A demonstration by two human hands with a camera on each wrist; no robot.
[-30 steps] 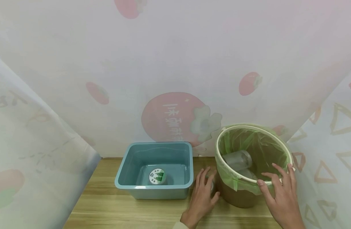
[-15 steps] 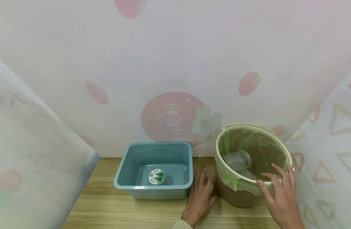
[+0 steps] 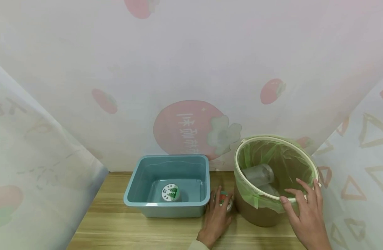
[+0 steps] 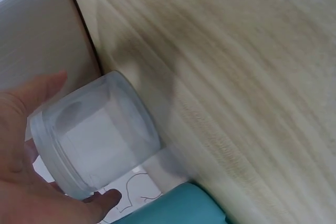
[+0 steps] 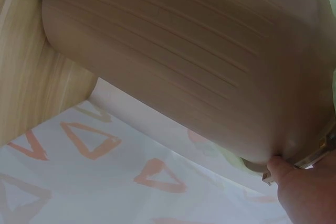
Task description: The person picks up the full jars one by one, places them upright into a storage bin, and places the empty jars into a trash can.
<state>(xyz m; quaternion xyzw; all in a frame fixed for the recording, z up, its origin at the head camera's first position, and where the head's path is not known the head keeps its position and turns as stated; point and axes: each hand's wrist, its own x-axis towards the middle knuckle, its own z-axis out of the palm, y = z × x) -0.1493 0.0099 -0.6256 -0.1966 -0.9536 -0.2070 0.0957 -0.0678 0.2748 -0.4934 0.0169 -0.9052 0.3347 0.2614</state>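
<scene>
My left hand is at a clear jar, its fingers spread over the red-and-white printed lid. In the left wrist view the jar stands on the table, the thumb along one side and a fingertip along the other. The bin's brown wall lies close beside it. With fingers spread, my right hand rests on the near right rim of a brown bin lined with a green bag. Inside that bin lies a clear container. In the right wrist view a finger touches the bin near its rim.
Left of the jar stands a blue tub, holding something with a round white lid printed in green. Both containers stand on a wood-grain table. Printed white sheets enclose the back and both sides.
My left hand has shifted slightly left and toward me, so more of the jar's lid shows. My right hand stays on the bin's rim.
</scene>
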